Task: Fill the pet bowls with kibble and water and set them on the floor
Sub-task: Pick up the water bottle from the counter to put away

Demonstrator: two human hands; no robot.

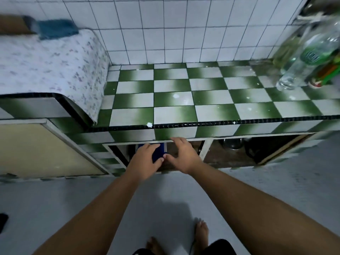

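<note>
Both my hands reach into the open cupboard under the green-and-white tiled counter point(184, 100). My left hand point(145, 161) grips a dark blue package point(159, 150) standing inside the cupboard, thumb on its near side. My right hand point(182, 155) is just to the right of the package, fingers spread and loosely bent, thumb close to the package's edge; whether it touches is unclear. A metal bowl point(230, 143) sits in the cupboard's right compartment, mostly in shadow. A clear water bottle point(303, 59) stands on the counter at the far right.
A floral cloth point(46, 61) covers the raised surface at left, with a blue towel point(55, 30) on it. A closed beige cupboard door point(36, 148) is at lower left. More bottles and green-orange items point(325, 70) crowd the counter's right end. My bare feet point(201, 230) stand on grey floor.
</note>
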